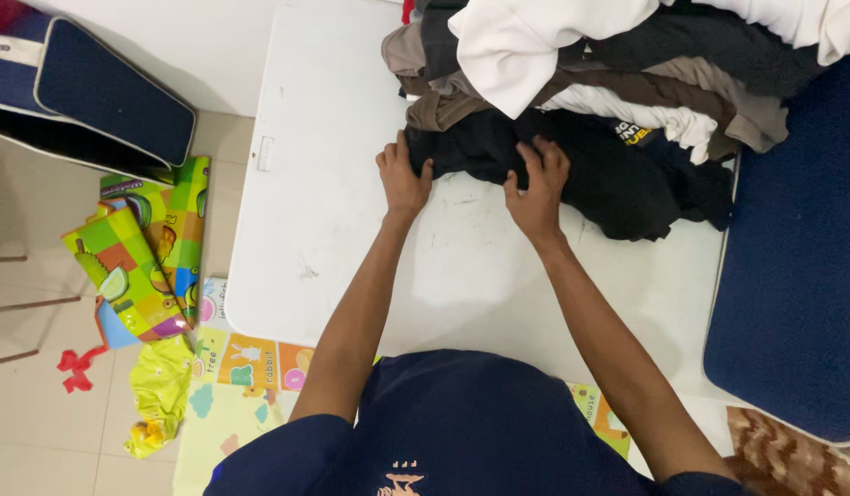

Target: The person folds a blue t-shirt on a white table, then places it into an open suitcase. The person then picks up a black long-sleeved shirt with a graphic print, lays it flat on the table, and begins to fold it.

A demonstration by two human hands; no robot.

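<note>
A black garment (590,174) lies at the bottom of a heap of clothes (627,64) on a white table (333,184). My left hand (403,179) grips the garment's near left edge with thumb and fingers pinched. My right hand (538,188) clutches the same edge a little further right, fingers curled into the cloth. White, grey, brown and beige pieces are piled above the black one, towards the table's far side.
A navy cushion (792,276) lies to the right of the table. On the floor at left are a dark blue bag (103,92), bright folded play mats (149,257), a yellow cloth (158,390) and a red ribbon (76,367). A patterned rug (783,459) shows bottom right.
</note>
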